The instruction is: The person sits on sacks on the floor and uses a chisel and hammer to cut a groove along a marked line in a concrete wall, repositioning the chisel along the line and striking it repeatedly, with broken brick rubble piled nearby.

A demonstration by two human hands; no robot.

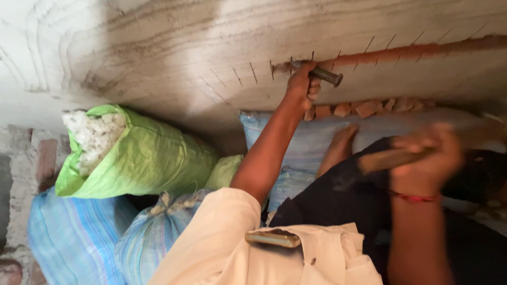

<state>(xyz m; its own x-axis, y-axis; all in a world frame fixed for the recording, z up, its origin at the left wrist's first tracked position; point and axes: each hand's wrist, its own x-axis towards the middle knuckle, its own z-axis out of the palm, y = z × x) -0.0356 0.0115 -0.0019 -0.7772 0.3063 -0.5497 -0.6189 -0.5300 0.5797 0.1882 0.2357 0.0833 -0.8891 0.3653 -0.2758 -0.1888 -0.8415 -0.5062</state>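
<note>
Chisel (323,74) steel, dark and short, lies in the clenched fingers (313,89) of the left hand (302,84), its tip hidden at the end of a reddish groove (417,51) cut across the grey plastered wall (200,47), its blunt head pointing toward the lower right. To do this step well, it seems wise to keep the point seated in the groove end, grip firmly behind the struck head, and land each blow square so the steel does not skid along the plaster. The right hand (429,153) is blurred, wrapped shut around a wooden handle (393,158) that looks like a hammer's; the head of that tool cannot be made out. A red thread (414,198) circles the right wrist. Short scored lines cross the plaster above the groove. Below the groove, broken brick pieces (359,109) lie along the top of a pale blue woven sack (296,142), with what looks like a bare foot (338,148) resting on it. Farther left, an open green sack (142,158) shows white lumps (92,137), and more blue striped sacks (74,237) sit beneath it beside a rough brick wall edge (45,158). A flat dark object (272,238) pokes from the pocket of the person's cream shirt (232,248).
</note>
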